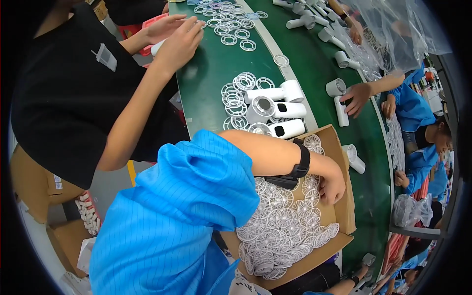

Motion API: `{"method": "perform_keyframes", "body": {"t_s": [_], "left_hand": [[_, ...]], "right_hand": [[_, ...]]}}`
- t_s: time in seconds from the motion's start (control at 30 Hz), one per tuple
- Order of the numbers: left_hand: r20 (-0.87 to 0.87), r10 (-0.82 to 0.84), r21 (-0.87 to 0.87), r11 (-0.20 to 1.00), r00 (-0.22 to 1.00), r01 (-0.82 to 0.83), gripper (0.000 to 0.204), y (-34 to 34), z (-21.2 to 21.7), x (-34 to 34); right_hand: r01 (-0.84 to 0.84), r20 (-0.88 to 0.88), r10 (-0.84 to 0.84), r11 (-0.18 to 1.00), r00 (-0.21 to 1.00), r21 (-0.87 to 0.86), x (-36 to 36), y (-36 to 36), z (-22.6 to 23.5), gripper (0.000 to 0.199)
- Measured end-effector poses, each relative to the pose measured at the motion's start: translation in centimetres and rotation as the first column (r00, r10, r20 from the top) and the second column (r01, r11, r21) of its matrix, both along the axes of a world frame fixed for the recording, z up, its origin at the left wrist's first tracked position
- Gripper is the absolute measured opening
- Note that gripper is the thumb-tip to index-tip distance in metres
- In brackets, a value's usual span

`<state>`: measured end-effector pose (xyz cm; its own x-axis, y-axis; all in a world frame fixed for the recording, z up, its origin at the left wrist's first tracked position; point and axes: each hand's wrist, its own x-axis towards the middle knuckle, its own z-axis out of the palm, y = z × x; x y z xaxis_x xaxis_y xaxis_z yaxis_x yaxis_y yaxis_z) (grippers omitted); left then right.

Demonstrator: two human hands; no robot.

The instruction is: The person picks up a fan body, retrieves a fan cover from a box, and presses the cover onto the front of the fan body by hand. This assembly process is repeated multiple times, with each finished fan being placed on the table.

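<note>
My left hand reaches into an open cardboard box, its fingers curled down beside white spoked discs. Whether a disc is between those fingertips is hidden. A black strap circles that wrist. At the lower edge, small and partly cut off, my right hand closes around a white housing with a round head. Just beyond the box lie several white housings with handles and a heap of white rings.
A green conveyor belt runs past the box, carrying more white housings. A person in black works at the left near scattered rings. Across the belt, another person's hand touches a housing. Clear plastic bags lie at the right.
</note>
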<state>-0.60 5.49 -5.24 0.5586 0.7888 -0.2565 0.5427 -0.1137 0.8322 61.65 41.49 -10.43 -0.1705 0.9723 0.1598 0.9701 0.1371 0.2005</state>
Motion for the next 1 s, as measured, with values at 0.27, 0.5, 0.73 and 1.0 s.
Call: {"method": "perform_keyframes", "body": {"t_s": [0.27,0.5,0.73,1.0], "left_hand": [[0.077,0.07,0.187,0.979,0.995,-0.083,0.038,-1.0,1.3,0.5],[0.485,0.465,-0.206,0.884,0.741,-0.42,0.044,-1.5,5.0,1.3],[0.753,0.604,-0.273,0.648,0.261,-0.711,0.031,-1.3,5.6,-2.7],[0.677,0.729,-0.48,0.542,0.101,-0.69,0.046,-0.9,5.6,-2.0]], "right_hand": [[-0.336,-0.535,0.098,0.868,0.839,-0.366,-16.2,-3.1,4.1,0.038],[-0.808,-0.933,-0.215,0.467,0.29,-0.359,-41.9,-26.4,16.2,0.035],[-0.885,-0.877,0.204,-0.083,0.435,-0.458,-49.1,-38.3,14.4,0.025],[-0.994,-0.419,0.907,-0.011,0.035,-0.107,-50.2,-40.8,6.2,0.032]]}}
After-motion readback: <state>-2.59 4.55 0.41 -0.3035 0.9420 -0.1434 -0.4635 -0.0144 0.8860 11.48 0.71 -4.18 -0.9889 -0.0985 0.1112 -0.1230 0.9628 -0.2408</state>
